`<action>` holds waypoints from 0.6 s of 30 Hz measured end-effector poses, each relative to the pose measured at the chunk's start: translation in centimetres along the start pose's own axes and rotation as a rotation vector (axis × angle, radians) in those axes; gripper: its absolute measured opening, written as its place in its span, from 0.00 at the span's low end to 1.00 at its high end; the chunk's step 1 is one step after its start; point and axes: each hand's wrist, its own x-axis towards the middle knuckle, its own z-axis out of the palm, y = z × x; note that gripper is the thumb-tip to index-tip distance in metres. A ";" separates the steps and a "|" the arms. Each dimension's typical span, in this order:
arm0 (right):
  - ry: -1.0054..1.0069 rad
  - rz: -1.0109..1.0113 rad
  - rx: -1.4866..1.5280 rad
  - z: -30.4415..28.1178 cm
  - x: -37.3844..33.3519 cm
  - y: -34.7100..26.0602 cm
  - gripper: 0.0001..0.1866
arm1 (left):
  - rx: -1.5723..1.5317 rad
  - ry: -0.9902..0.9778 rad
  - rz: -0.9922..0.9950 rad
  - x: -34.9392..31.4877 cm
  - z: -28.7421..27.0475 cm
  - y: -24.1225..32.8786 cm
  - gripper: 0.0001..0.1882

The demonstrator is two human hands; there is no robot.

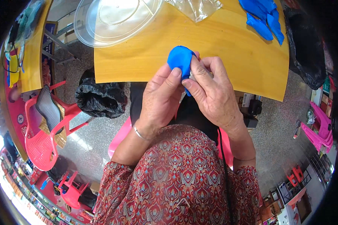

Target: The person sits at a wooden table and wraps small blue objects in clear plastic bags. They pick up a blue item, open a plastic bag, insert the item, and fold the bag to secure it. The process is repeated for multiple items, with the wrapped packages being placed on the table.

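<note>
We see the left hand (159, 99) and the right hand (214, 93) meeting at the near edge of the wooden table (229, 41), both pinching a small blue wrapper (180, 60) between thumbs and fingertips, with something pale half hidden inside it. Farther off lie a clear plastic lid (112, 18) at the far left, a crumpled clear bag (197, 8), and more blue pieces (264, 17) at the far right.

Both hands, left hand (159, 99) and right hand (212, 92), pinch a blue piece (180, 60) over the wooden table (229, 41).
</note>
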 end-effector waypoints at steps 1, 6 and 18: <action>-0.010 0.026 0.041 0.1 0.0 -0.1 0.24 | 0.001 0.007 -0.025 -0.1 -0.3 0.1 0.22; -0.025 0.141 0.424 -0.9 -0.1 0.8 0.19 | -0.021 0.029 -0.116 -1.0 -1.0 -0.5 0.19; 0.049 0.301 0.436 -1.0 0.0 1.7 0.17 | 0.330 -0.033 -0.221 -1.5 -1.8 0.3 0.20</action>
